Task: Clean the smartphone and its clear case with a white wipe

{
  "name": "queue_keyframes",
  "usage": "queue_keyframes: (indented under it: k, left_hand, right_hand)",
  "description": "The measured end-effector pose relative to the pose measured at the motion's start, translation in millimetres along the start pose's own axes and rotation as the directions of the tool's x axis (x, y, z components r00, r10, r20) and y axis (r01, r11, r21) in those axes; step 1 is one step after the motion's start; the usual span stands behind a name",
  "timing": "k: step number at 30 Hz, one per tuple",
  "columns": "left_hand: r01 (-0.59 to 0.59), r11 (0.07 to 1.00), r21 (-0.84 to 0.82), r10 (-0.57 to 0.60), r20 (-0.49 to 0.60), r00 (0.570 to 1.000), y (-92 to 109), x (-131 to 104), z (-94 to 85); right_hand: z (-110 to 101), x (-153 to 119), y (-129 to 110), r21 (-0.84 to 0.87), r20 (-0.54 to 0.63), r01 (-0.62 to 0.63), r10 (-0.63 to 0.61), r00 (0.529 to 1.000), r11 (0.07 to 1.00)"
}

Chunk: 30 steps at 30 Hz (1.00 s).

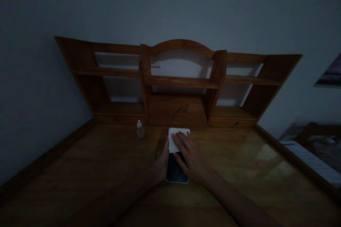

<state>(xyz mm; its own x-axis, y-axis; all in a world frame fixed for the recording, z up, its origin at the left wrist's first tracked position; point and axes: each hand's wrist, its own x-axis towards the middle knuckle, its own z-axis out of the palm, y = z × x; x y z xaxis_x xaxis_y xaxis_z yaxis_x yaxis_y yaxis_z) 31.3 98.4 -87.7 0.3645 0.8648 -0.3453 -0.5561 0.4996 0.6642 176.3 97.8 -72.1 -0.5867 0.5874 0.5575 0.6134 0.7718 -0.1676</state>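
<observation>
A smartphone [177,170] with a dark screen and a pale rim is in front of me, low in the middle of the view. My left hand [161,163] grips its left edge, thumb along the side; the other fingers are mostly hidden. Across the upper part of the phone lies a folded white sheet, tissue or thin cloth [173,146]; which one I cannot tell. My right hand [190,156] rests on this sheet with its fingers stretched out flat and its thumb apart over the dark screen.
A small bottle with a white cap [140,131] stands left of the phone on the wooden desk [106,156]. Behind it rises a wooden shelf unit [183,82] against the wall. A thin dark cord [176,111] shows at its middle. The light is dim.
</observation>
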Motion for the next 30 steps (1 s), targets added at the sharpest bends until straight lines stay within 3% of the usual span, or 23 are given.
queue_keyframes:
  k: [6, 13, 19, 23, 30]
  left_hand:
    - [-0.053, 0.999, -0.007, 0.053, 0.027, 0.998, 0.6, -2.2, -2.0]
    - [0.030, 0.999, -0.031, -0.027, 0.093, 0.995, 4.5, -6.1, 6.9]
    - [0.087, 0.995, -0.047, -0.078, 0.158, 0.984, 2.1, 1.3, -5.0]
    - [0.099, 0.994, -0.052, -0.091, 0.137, 0.986, -1.5, 4.4, -9.6]
    - [-0.112, 0.993, -0.021, 0.112, -0.008, 0.994, -2.6, 0.0, 2.1]
  right_hand:
    - [3.0, -1.3, -3.1, 0.012, 0.021, 0.043, -0.043, 0.999, 0.999]
    - [-1.1, -1.9, -6.9, 0.028, 0.013, -0.034, 0.033, 0.999, 0.999]
    - [-1.6, -0.4, -5.9, 0.017, 0.009, -0.086, 0.086, 0.996, 0.996]
    - [0.6, -0.7, -3.0, -0.012, 0.011, -0.095, 0.095, 0.995, 0.995]
    - [3.9, -1.6, 3.4, -0.035, 0.033, -0.061, 0.062, 0.998, 0.997]
